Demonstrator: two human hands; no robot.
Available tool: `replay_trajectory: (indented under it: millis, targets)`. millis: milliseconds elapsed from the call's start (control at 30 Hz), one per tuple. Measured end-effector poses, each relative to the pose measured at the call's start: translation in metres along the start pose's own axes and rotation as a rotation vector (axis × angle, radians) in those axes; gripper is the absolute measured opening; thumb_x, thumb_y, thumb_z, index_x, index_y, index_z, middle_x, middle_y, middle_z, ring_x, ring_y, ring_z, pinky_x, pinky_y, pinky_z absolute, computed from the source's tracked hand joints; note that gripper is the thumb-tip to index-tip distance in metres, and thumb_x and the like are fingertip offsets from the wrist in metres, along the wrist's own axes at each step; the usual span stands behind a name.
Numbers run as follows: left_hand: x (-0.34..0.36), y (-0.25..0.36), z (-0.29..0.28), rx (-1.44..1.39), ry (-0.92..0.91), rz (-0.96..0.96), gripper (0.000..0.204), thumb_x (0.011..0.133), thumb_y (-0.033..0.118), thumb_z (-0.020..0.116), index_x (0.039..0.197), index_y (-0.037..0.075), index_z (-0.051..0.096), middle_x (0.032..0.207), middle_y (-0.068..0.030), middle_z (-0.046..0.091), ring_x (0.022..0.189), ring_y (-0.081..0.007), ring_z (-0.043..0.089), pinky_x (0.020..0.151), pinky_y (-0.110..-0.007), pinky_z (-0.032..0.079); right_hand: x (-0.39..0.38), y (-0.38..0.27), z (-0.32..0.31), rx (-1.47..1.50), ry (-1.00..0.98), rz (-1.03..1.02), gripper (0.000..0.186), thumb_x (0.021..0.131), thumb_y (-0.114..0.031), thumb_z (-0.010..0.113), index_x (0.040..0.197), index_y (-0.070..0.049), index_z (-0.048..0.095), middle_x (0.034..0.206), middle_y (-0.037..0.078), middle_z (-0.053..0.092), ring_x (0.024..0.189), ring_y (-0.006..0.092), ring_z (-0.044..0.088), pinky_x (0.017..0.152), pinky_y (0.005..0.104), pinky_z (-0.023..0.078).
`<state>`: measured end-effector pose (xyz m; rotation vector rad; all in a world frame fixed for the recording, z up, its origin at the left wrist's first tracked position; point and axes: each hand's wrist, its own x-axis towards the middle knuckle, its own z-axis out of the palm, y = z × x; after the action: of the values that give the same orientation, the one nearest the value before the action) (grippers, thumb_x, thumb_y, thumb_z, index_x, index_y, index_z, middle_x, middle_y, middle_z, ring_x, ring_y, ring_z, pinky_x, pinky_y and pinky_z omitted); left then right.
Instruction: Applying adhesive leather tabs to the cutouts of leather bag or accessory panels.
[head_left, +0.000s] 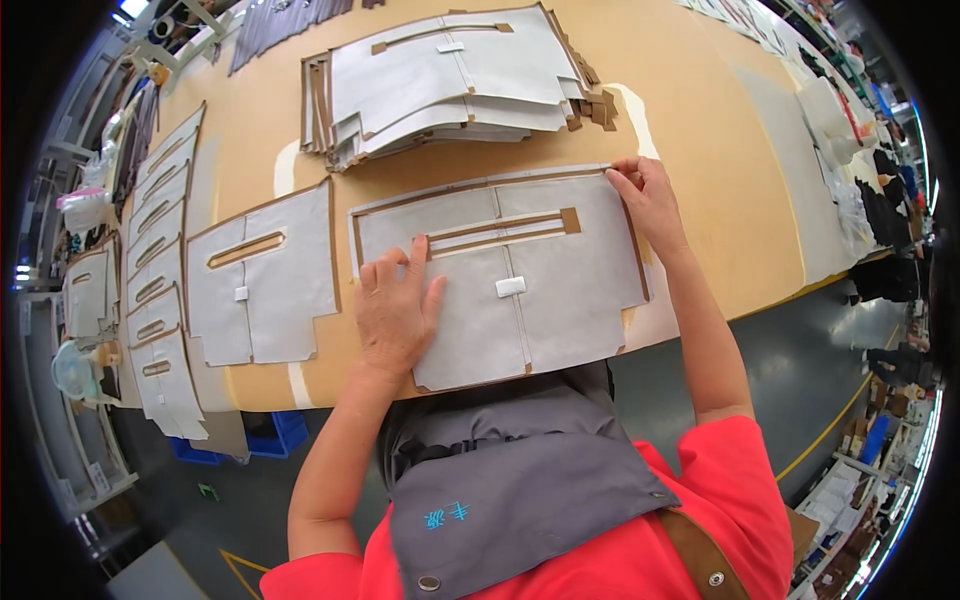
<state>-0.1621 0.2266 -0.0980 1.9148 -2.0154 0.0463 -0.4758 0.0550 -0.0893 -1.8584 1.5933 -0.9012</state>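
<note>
The panel (470, 320) lies flat on the counter (700, 110) in front of the person, with a side panel (285, 300) just beside it at 9 o'clock and a stack (400, 85) of similar ones apart from it at 12 o'clock. It should be light and bendy, likely firmer along the brown edging than across the middle, where the slot (500, 233) probably weakens it. Breaking seems unlikely; creasing is the greater risk, and the smooth-looking face may slide easily.

At its 9 o'clock, the left grip (393, 310) is open, fingers spread on the face, one fingertip at the slot's left end: good for steadying, poor for lifting. At 1 o'clock, the right grip (650, 200) looks pinched, thumb and forefinger on the corner, a sound place to hold. Lifting would best use two corners, sparing the slot.

As for looks, the face is pale grey. Brown edging runs down the left; two brown strips border the slot; a seam drops from 12 to 6 o'clock, with a white tag (510, 287) on it below the slot. A brown tab (570, 220) closes the slot's right end, and a notch is cut at 4 o'clock.
</note>
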Motion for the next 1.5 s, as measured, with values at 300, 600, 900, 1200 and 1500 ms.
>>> replay_trajectory:
  millis: [300,600,900,1200,1500]
  targets:
    - [-0.007,-0.019,-0.007,-0.353,0.323,-0.224,0.068,0.087,0.02,0.074,0.147,0.004,0.045,0.128,-0.0158,0.049,0.119,-0.0296,0.046,0.097,-0.04,0.043,-0.068,-0.037,-0.022,0.161,-0.042,-0.253,0.015,0.091,-0.005,0.068,0.103,0.001,0.062,0.086,0.007,0.066,0.077,0.0127,0.059,0.073,0.0258,0.048]
    - [0.073,-0.063,-0.079,-1.493,-0.024,-0.785,0.031,0.091,0.012,0.072,0.116,-0.004,0.065,0.102,-0.0065,0.071,0.091,-0.0135,0.067,0.078,-0.027,0.053,0.046,-0.114,-0.052,0.516,0.136,-0.063,0.032,0.097,-0.02,0.064,0.116,0.005,0.062,0.099,0.007,0.068,0.089,0.0106,0.061,0.079,0.0245,0.049]
    - [0.229,-0.133,-0.056,-1.007,0.11,-0.57,0.043,0.084,0.022,0.08,0.112,-0.007,0.065,0.099,-0.0113,0.07,0.087,-0.0159,0.068,0.075,-0.029,0.055,0.28,-0.042,0.022,-0.086,-0.069,-0.246,0.048,0.091,-0.04,0.069,0.115,0.0,0.063,0.087,0.012,0.069,0.077,0.0215,0.062,0.076,0.0345,0.05]
    - [0.009,-0.116,-0.076,-0.252,-0.075,-0.286,0.028,0.08,0.021,0.081,0.099,0.003,0.07,0.09,-0.01,0.068,0.081,-0.0221,0.066,0.073,-0.032,0.054,0.093,-0.112,0.035,0.097,-0.007,-0.483,0.025,0.099,-0.016,0.061,0.122,-0.007,0.066,0.111,0.003,0.065,0.085,0.0101,0.055,0.078,0.0254,0.047]
    - [-0.024,-0.105,-0.063,-0.63,0.02,-0.648,0.013,0.082,0.012,0.072,0.09,0.001,0.071,0.081,-0.0093,0.069,0.07,-0.0213,0.07,0.065,-0.032,0.056,-0.022,-0.178,0.118,0.533,-0.764,-0.012,0.026,0.099,-0.017,0.061,0.12,-0.002,0.065,0.11,0.006,0.067,0.091,0.0116,0.062,0.076,0.0256,0.051]
